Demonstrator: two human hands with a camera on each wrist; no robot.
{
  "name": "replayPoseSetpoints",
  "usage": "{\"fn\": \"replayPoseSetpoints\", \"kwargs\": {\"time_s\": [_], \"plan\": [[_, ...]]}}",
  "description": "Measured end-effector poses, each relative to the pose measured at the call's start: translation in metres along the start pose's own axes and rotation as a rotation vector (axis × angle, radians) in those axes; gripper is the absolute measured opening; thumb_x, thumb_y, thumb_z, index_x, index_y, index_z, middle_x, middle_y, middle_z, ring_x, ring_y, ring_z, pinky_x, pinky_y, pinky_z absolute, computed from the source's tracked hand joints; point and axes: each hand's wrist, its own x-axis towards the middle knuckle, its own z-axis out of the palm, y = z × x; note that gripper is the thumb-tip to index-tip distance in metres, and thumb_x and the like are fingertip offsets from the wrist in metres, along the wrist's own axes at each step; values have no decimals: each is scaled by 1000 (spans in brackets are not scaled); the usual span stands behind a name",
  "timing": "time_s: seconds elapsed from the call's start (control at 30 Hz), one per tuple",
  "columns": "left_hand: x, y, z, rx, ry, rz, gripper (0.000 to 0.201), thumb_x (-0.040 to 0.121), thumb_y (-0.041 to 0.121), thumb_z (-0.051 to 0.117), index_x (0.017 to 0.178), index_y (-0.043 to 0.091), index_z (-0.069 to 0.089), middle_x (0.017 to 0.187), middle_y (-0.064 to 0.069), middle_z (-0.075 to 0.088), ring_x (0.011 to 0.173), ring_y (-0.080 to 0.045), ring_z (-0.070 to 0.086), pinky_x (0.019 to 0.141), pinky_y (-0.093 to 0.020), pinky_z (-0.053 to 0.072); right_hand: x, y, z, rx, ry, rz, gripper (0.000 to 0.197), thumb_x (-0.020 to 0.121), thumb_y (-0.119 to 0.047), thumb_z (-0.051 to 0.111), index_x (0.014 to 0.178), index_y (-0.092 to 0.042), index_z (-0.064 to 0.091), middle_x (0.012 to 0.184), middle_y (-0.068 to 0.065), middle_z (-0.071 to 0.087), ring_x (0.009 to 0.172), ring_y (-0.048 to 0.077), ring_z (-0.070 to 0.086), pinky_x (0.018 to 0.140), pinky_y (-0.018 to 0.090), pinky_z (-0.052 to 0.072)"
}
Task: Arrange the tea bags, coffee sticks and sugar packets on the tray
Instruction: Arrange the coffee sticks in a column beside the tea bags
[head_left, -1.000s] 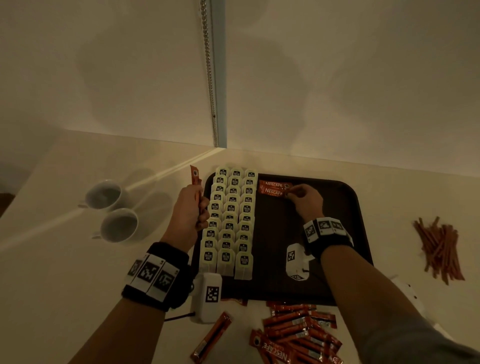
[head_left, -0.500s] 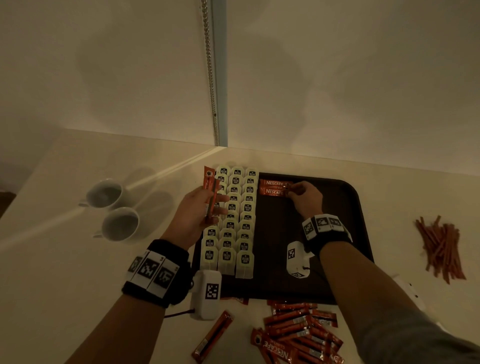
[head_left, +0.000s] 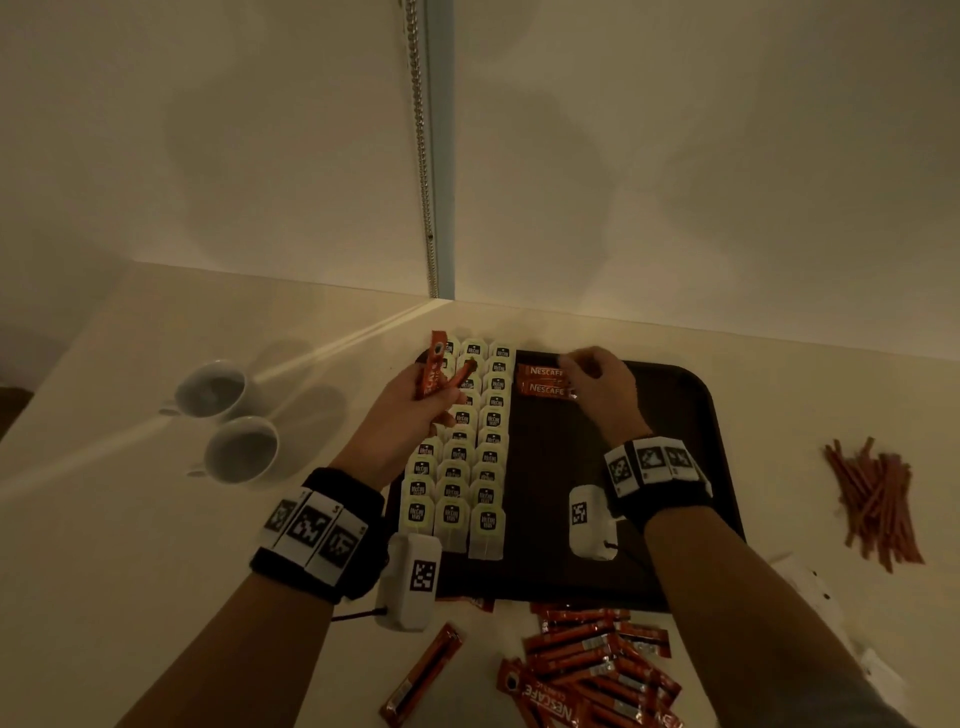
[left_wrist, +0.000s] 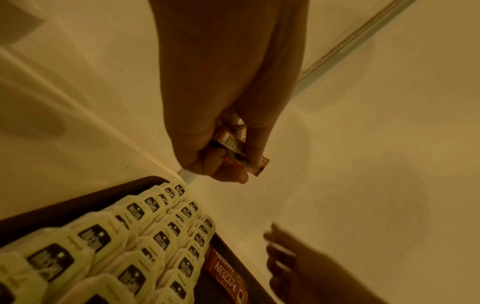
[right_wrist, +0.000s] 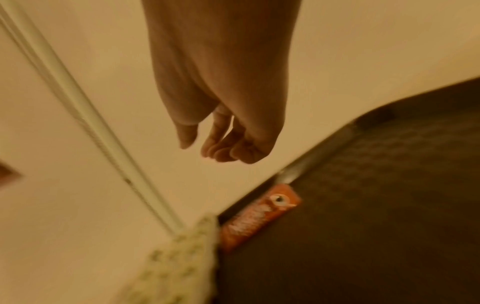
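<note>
A dark tray (head_left: 691, 415) lies on the counter with three rows of white tea bags (head_left: 470, 467) along its left side. Two orange coffee sticks (head_left: 545, 381) lie flat at the tray's far end, right of the tea bags. My left hand (head_left: 415, 400) hovers over the tea bags and grips a few coffee sticks (head_left: 434, 366) that fan upward; the left wrist view shows their ends (left_wrist: 233, 148) between curled fingers. My right hand (head_left: 597, 379) is lifted just above the two laid sticks (right_wrist: 259, 218), fingers loosely bent, holding nothing.
A heap of coffee sticks (head_left: 592, 670) lies on the counter in front of the tray, with one loose stick (head_left: 423, 675) to its left. A pile of thin sugar sticks (head_left: 872, 499) lies at the right. Two white cups (head_left: 228, 415) stand at the left. Walls meet behind the tray.
My left hand moved right, from the tray's left edge to above the tea bags, with its sticks fanned. My right hand let go of the laid sticks and lifted off them.
</note>
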Motion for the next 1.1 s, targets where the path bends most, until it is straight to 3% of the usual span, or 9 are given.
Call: {"fn": "replayPoseSetpoints", "kwargs": {"time_s": [0.1, 0.2, 0.33, 0.5, 0.6, 0.73, 0.83, 0.93, 1.1], "plan": [[0, 6, 6, 133, -44, 57, 8, 89, 9, 62, 92, 12, 55, 87, -4, 61, 70, -9, 55, 70, -21, 43, -27, -44, 4, 191, -303, -30, 37, 90, -45, 53, 106, -11, 60, 94, 1, 65, 85, 14, 62, 73, 25, 51], [2, 12, 10, 205, -105, 115, 13, 85, 7, 66, 83, 3, 54, 77, -5, 55, 71, -9, 54, 71, -21, 44, -48, -68, 9, 262, -483, -90, 31, 90, -35, 57, 106, -9, 61, 85, 3, 65, 70, 10, 61, 62, 18, 50], [-2, 19, 8, 24, -79, 67, 23, 92, 20, 59, 78, 6, 49, 76, -6, 60, 70, -10, 60, 67, -23, 47, -57, -73, 3, 349, -466, -170, 19, 89, -7, 59, 107, 0, 60, 89, 8, 65, 70, 8, 64, 67, 18, 53], [-13, 23, 4, -453, 38, -25, 18, 98, 22, 48, 101, 8, 57, 92, -7, 71, 82, -21, 71, 70, -26, 58, -68, -73, -1, 534, -342, -190, 24, 89, 2, 55, 113, -4, 58, 104, 19, 61, 87, 13, 64, 73, 19, 54], [-18, 23, 7, -450, 27, 64, 16, 90, 14, 60, 104, 7, 64, 95, -8, 72, 86, -21, 71, 74, -22, 57, -74, -72, 3, 593, -283, -186, 22, 88, 6, 55, 108, -4, 57, 105, 22, 59, 89, 17, 63, 73, 19, 55], [-18, 24, 9, -356, 131, 158, 16, 81, -1, 68, 97, 3, 70, 90, -12, 73, 82, -19, 71, 73, -20, 56, -82, -70, 6, 642, -323, -160, 20, 87, 0, 58, 106, -5, 55, 98, 10, 60, 84, 18, 63, 77, 25, 56], [-19, 27, 10, -229, 167, 218, 12, 79, 3, 73, 89, 9, 73, 84, -8, 74, 79, -18, 72, 72, -22, 57, -87, -68, 10, 637, -391, -109, 20, 91, -4, 55, 111, -6, 56, 96, 7, 60, 79, 12, 63, 74, 24, 55], [-20, 29, 11, -115, 190, 281, 16, 79, 5, 74, 94, 7, 72, 83, -6, 73, 75, -13, 72, 69, -20, 57, -91, -67, 16, 706, -431, -16, 22, 91, -9, 55, 113, -5, 57, 98, 5, 60, 81, 10, 63, 76, 22, 54], [-20, 27, 10, -109, 173, 279, 15, 78, 2, 74, 91, 7, 71, 84, -8, 72, 75, -15, 72, 69, -22, 57, -94, -70, 16, 688, -397, -42, 14, 89, -7, 58, 102, -7, 61, 89, 2, 62, 75, 8, 61, 70, 18, 53]]}}
